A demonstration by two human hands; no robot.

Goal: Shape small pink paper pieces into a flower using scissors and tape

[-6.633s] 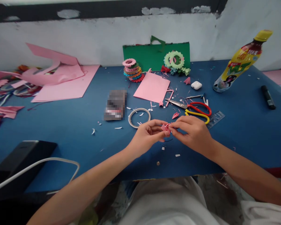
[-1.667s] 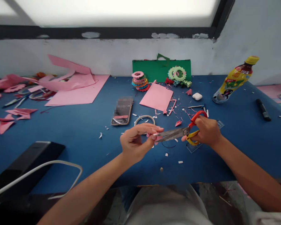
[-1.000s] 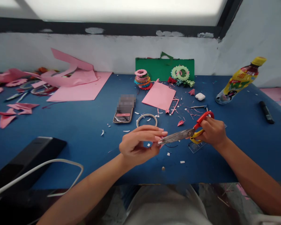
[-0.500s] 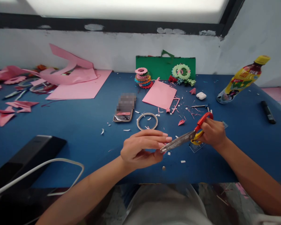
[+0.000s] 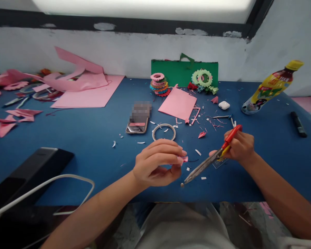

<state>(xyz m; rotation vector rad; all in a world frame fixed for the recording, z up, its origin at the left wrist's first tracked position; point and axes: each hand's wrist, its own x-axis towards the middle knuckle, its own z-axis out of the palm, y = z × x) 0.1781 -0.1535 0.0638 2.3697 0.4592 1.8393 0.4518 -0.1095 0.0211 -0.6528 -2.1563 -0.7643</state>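
Observation:
Between the thumb and fingers of my left hand [image 5: 158, 162] is pinched a small folded piece of pink paper [image 5: 183, 159], mostly hidden by the fingertips. My right hand [image 5: 241, 146] grips scissors [image 5: 207, 164] by their red and yellow handles. Their blades look closed and point down to the left, apart from the paper, with the tip near a small round bead-like thing [image 5: 182, 185]. Just beyond my left hand lies a roll of tape [image 5: 153, 133]. Small white and pink scraps are strewn around both hands.
A phone [image 5: 137, 128], a pink sheet [image 5: 178, 103] and an earbud case [image 5: 224, 105] lie further back. Frilled paper rings [image 5: 159, 84] are stacked by a green board [image 5: 176, 71]. A bottle [image 5: 271, 88] and black marker [image 5: 298, 124] stand right; a black box [image 5: 49, 166] and white cable are left.
The scissors have drawn away from my left fingertips, their blades swinging down and to the right. The pink paper now shows at my left fingertips.

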